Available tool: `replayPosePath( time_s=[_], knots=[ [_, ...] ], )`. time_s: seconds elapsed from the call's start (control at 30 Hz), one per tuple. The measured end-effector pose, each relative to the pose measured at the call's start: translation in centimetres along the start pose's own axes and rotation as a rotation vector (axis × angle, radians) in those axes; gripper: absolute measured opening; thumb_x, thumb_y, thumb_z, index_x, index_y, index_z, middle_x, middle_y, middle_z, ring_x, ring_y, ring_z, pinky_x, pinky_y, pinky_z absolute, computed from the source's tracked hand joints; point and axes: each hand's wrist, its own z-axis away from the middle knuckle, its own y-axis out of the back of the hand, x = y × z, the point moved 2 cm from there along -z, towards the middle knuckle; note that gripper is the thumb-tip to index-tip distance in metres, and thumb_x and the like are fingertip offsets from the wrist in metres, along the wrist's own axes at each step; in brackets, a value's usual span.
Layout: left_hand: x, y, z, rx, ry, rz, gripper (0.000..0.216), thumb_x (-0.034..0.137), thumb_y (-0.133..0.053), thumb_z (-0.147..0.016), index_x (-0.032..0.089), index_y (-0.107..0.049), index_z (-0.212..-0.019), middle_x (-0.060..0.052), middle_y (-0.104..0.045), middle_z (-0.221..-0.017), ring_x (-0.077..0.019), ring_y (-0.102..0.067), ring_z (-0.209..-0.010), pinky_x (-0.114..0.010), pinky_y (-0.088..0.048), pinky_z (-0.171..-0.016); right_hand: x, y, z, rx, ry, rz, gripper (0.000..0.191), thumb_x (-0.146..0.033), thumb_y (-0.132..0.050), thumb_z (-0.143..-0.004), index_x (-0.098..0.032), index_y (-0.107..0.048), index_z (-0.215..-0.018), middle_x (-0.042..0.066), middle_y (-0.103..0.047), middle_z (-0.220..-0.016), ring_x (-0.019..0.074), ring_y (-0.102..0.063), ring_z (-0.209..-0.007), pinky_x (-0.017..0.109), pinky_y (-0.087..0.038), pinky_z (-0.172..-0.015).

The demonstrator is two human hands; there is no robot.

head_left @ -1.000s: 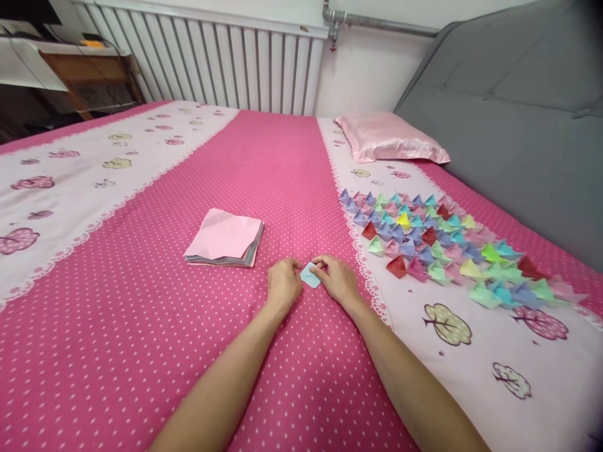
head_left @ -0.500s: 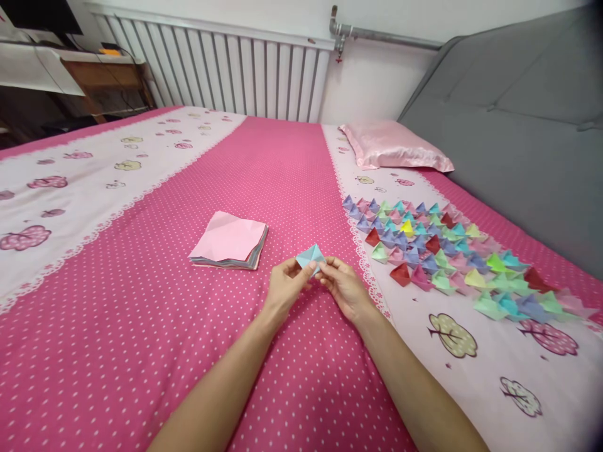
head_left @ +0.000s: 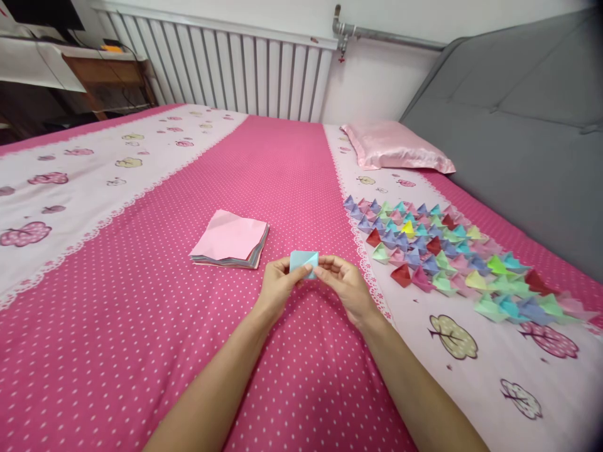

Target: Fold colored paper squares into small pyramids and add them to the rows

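A small folded piece of light blue paper (head_left: 301, 259) is held up between my two hands, just above the pink bedspread. My left hand (head_left: 281, 281) pinches its lower left part, thumb in front and fingers behind. On the other side, my right hand (head_left: 345, 281) grips the lower right corner between thumb and fingertips. A diagonal crease crosses the right part of the paper. Ahead and to the left lies a stack of square paper sheets (head_left: 230, 236), pink on top. To the right, several rows of small folded paper boats (head_left: 436, 245) stand in many colours.
A pink pillow (head_left: 396, 145) lies at the far right against the grey padded headboard (head_left: 513, 100). Beyond the bed are a white radiator (head_left: 226, 63) and a pipe with a red valve. A wooden desk (head_left: 103, 75) with a monitor stands at the far left.
The blue paper has turned from a diamond position to one with level edges and shifted slightly left. Both hands keep hold of it. The stack and boats stay in place.
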Motion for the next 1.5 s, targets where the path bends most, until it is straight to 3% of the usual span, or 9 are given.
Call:
replayPosePath(
  time_s=[0.13, 0.3, 0.57, 0.77, 1.0, 1.13, 1.27, 1.5],
  knots=[
    [0.1, -0.3, 0.1, -0.096, -0.036, -0.132, 0.028, 0.036, -0.07, -0.064, 0.009, -0.064, -0.065, 0.002, -0.051, -0.055, -0.007, -0.041, -0.052, -0.021, -0.031, -0.052, -0.1, 0.4, -0.1, 0.034, 0.066, 0.067, 0.019, -0.031, -0.071, -0.066, -0.016, -0.064, -0.077, 0.0, -0.066, -0.072, 0.0119, -0.06, -0.065, 0.024, -0.047, -0.065],
    [0.1, -0.3, 0.1, -0.119, -0.074, -0.23, 0.03, 0.039, -0.068, -0.065, 0.009, -0.064, -0.063, 0.001, -0.052, -0.057, -0.008, -0.043, -0.053, -0.022, -0.033, -0.052, -0.3, 0.7, -0.1, 0.069, 0.09, 0.15, 0.015, -0.031, -0.07, -0.066, -0.016, -0.067, -0.068, 0.0, -0.065, -0.066, 0.0118, -0.058, -0.061, 0.024, -0.045, -0.063],
    [-0.3, -0.2, 0.1, -0.079, -0.11, -0.133, 0.023, 0.034, -0.065, -0.071, 0.011, -0.067, -0.072, -0.002, -0.061, -0.064, -0.0105, -0.051, -0.058, -0.023, -0.04, -0.059, -0.8, 0.7, 0.1, 0.086, 0.069, 0.144, 0.015, -0.031, -0.068, -0.067, -0.017, -0.068, -0.062, -0.002, -0.062, -0.057, 0.0104, -0.054, -0.056, 0.023, -0.043, -0.06],
    [-0.2, 0.2, 0.0, -0.071, -0.133, -0.12, 0.021, 0.032, -0.065, -0.071, 0.011, -0.068, -0.074, -0.002, -0.061, -0.065, -0.0122, -0.054, -0.062, -0.024, -0.041, -0.063, -0.7, 0.6, 0.2, 0.03, 0.07, 0.137, 0.02, -0.035, -0.063, -0.073, -0.018, -0.073, -0.078, 0.001, -0.067, -0.064, 0.0136, -0.058, -0.061, 0.027, -0.046, -0.065],
    [-0.2, 0.6, -0.1, -0.062, -0.136, -0.168, 0.019, 0.03, -0.065, -0.07, 0.011, -0.063, -0.066, 0.002, -0.052, -0.057, -0.0078, -0.043, -0.053, -0.021, -0.032, -0.053, -0.7, 0.6, 0.1, -0.031, -0.017, 0.06, 0.021, -0.036, -0.062, -0.073, -0.018, -0.073, -0.075, 0.003, -0.07, -0.069, 0.0153, -0.062, -0.068, 0.027, -0.048, -0.066],
    [0.0, 0.6, -0.1, -0.043, -0.122, -0.264, 0.019, 0.03, -0.062, -0.07, 0.012, -0.058, -0.062, 0.003, -0.048, -0.055, -0.0081, -0.04, -0.051, -0.022, -0.03, -0.051, -1.0, 0.9, 0.1, -0.059, 0.013, 0.169, 0.019, -0.031, -0.064, -0.07, -0.017, -0.071, -0.08, 0.005, -0.071, -0.074, 0.016, -0.064, -0.068, 0.028, -0.049, -0.067],
    [0.8, 0.2, 0.1, -0.04, -0.249, -0.456, 0.022, 0.026, -0.061, -0.069, 0.014, -0.051, -0.054, 0.004, -0.042, -0.052, -0.008, -0.037, -0.051, -0.022, -0.028, -0.05, -1.2, 1.1, 0.1, 0.003, 0.092, 0.325, 0.015, -0.026, -0.065, -0.066, -0.015, -0.069, -0.075, 0.005, -0.07, -0.07, 0.0171, -0.064, -0.065, 0.026, -0.049, -0.061],
    [1.2, -0.2, 0.4, -0.107, -0.407, -0.6, 0.017, 0.026, -0.058, -0.073, 0.015, -0.059, -0.059, 0.001, -0.052, -0.057, -0.01, -0.045, -0.054, -0.022, -0.033, -0.053, -1.1, 0.7, 0.4, 0.112, 0.237, 0.549, 0.01, -0.023, -0.06, -0.065, -0.017, -0.067, -0.067, 0.002, -0.067, -0.064, 0.0126, -0.056, -0.052, 0.023, -0.044, -0.051]
  ],
)
